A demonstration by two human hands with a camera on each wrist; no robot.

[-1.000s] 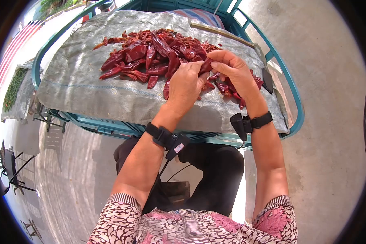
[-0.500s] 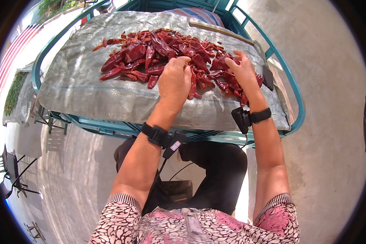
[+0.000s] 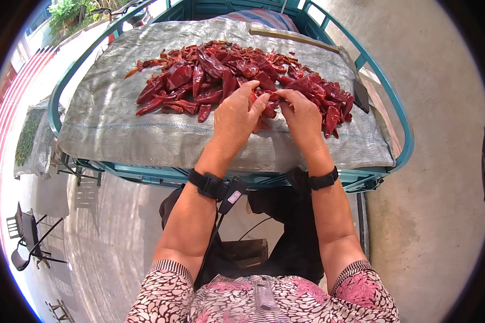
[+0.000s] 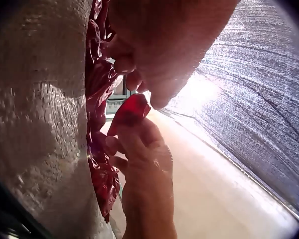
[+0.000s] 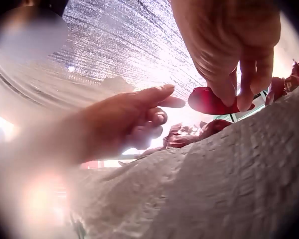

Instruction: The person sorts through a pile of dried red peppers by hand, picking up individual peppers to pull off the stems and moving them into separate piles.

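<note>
Right hand [image 3: 303,116]: pinches one red chili [image 5: 212,102] in its fingertips, between both hands
Left hand [image 3: 236,118]: loose, holds nothing, one finger out by the chili (touching or not, can't tell)
Chili pile [image 3: 226,70]: right behind the hands, on a gray sack [image 3: 118,126]

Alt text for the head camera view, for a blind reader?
The right hand pinches one red chili and the left hand touches it, at the near edge of a chili pile on a grey woven sheet over a teal cart.
</note>
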